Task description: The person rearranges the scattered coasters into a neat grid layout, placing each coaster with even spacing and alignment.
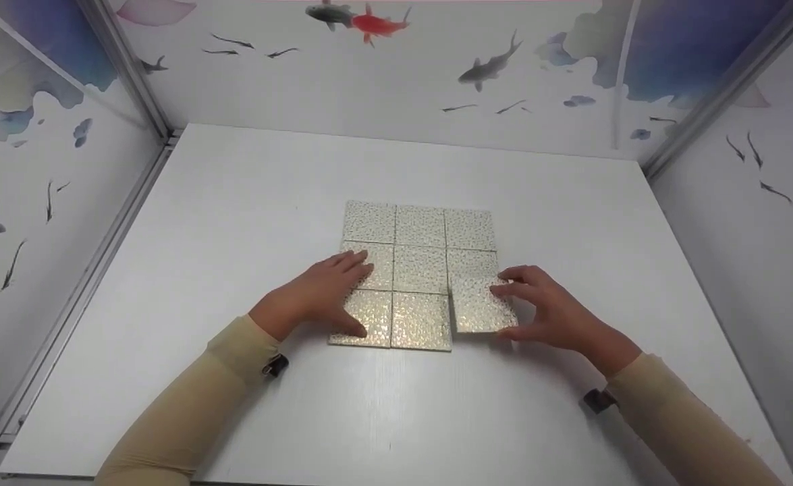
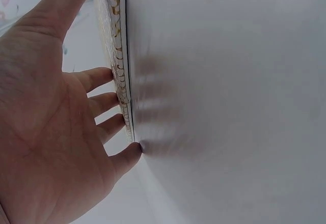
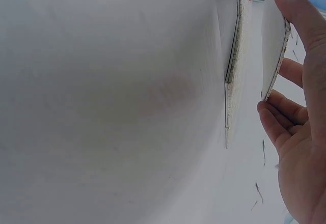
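Several square, gold-and-white speckled tiles (image 1: 420, 268) lie edge to edge in a block on the white table. My right hand (image 1: 558, 317) pinches one more tile (image 1: 480, 307) by its right side, thumb at the near corner and fingers along the far part. That tile is raised at the block's near right corner and overlaps the tile behind it. The right wrist view shows its plain white underside (image 3: 274, 35) and a gap above the other tiles. My left hand (image 1: 315, 297) rests with spread fingers on the block's left tiles, its fingertips along their edge in the left wrist view.
The white tabletop (image 1: 234, 202) extends around the block on every side. White panels (image 1: 396, 88) with painted fish stand behind and at both sides, joined by metal posts (image 1: 140, 74). A small black device (image 1: 598, 401) sits at each wrist.
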`<state>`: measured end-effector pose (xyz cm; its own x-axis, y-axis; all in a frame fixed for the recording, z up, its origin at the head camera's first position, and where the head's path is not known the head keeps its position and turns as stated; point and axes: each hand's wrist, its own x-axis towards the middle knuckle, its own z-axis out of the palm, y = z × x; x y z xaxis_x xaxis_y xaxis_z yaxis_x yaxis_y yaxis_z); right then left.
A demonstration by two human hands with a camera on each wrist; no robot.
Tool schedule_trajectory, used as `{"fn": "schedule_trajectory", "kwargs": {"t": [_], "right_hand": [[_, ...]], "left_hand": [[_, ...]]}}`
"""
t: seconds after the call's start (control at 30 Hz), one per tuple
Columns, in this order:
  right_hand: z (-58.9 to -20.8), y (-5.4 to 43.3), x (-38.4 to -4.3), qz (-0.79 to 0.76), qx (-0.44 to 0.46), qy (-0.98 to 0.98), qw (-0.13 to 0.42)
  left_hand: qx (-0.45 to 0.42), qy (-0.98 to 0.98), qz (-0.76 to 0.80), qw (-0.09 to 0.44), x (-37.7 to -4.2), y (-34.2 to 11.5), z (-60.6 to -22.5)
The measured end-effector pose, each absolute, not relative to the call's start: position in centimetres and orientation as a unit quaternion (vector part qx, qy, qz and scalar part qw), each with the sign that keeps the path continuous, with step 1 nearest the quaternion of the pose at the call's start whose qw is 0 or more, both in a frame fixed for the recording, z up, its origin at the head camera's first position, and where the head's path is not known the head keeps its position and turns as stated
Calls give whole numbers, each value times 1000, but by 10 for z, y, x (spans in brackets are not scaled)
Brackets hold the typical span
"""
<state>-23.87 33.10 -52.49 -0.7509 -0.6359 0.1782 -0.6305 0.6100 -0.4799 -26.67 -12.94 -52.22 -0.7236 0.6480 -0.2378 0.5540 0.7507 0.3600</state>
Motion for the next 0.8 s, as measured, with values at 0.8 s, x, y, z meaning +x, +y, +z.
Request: {"fn": "schedule_trajectory", "kwargs": {"t": [0.8], "right_hand": [[-532, 329, -226, -257, -356, 898, 19]], "left_hand": [[323, 920, 134, 177, -267, -130, -524]]}}
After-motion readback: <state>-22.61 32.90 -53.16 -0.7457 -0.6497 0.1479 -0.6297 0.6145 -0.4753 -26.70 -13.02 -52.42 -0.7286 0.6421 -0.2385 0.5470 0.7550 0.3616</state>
